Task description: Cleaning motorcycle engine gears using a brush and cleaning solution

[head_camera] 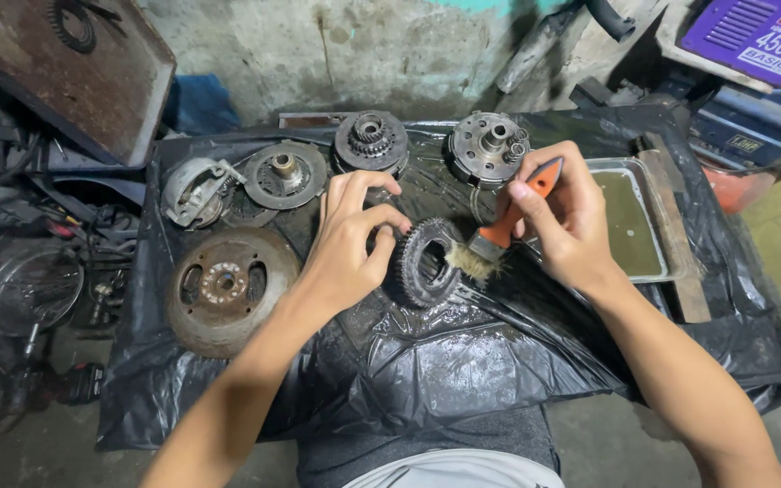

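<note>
Black plastic sheeting [463, 361] looks oily, so the gear [427, 262] pinched upright in the left hand [350, 239] may slip while the right hand [567, 221], clenched on the orange brush [499, 237], scrubs its teeth.

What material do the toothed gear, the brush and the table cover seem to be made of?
Gear: apparently steel, dark and oily, with cut teeth. Brush: orange handle, probably plastic; pale bristles, fibre unclear. Table cover: thin black plastic sheet, wrinkled, with a wet shine.
</note>
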